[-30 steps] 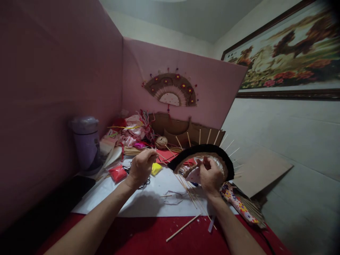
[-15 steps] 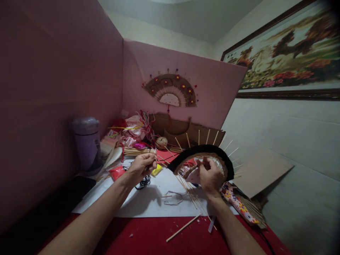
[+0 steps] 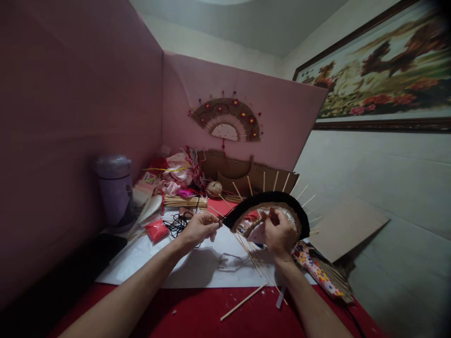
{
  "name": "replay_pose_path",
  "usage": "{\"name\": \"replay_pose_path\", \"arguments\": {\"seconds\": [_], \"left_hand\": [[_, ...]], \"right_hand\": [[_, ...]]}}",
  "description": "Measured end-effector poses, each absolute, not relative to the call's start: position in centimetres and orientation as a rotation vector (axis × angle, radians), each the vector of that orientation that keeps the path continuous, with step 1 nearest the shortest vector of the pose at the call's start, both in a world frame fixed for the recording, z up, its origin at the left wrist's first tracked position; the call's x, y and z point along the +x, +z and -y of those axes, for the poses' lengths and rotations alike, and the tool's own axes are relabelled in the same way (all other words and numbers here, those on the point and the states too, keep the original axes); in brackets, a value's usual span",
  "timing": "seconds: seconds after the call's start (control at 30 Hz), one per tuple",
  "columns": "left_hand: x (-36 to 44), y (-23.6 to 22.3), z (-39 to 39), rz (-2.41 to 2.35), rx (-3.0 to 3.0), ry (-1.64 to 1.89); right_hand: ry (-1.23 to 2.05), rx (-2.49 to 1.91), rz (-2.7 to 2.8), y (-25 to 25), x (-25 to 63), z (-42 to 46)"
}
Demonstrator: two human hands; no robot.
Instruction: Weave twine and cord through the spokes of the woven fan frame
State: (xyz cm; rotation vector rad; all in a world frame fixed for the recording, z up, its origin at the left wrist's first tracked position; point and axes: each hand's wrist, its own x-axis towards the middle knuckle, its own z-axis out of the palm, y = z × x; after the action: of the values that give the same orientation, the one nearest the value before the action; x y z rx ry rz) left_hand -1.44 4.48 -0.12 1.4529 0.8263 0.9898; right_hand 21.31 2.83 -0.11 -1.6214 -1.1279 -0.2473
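My right hand (image 3: 278, 234) grips the lower middle of a half-made fan (image 3: 271, 202), a cardboard arc with a black fuzzy rim and thin wooden sticks fanning out of its top. It holds the fan upright above the white sheet (image 3: 197, 263). My left hand (image 3: 199, 228) is just left of the fan's lower left end, fingers pinched on a thin dark cord that runs toward the fan. A tangle of black cord (image 3: 178, 224) lies behind this hand.
A purple jar (image 3: 114, 188) stands at the left by the pink partition. Stick bundle (image 3: 185, 201), twine ball (image 3: 213, 188), red packet (image 3: 157, 230) and fabric scraps crowd the back. A finished fan (image 3: 227, 119) hangs on the partition. Loose sticks (image 3: 243, 301) lie on the red cloth.
My left hand has moved right and down toward the fan's left end, uncovering the black cord tangle. The right hand and fan have stayed put.
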Motion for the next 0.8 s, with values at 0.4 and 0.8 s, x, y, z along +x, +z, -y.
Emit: {"name": "replay_pose_path", "arguments": {"seconds": [0.4, 0.8], "left_hand": [[-1.2, -1.4, -5.1, -0.997, 1.758, 1.002], [-1.6, -0.3, -4.2, -1.032, 1.991, 0.993]], "right_hand": [[-0.222, -1.604, 1.146, -0.3, 21.2, -2.8], [-0.191, -1.634, 1.145, -0.3, 21.2, -2.8]]}}
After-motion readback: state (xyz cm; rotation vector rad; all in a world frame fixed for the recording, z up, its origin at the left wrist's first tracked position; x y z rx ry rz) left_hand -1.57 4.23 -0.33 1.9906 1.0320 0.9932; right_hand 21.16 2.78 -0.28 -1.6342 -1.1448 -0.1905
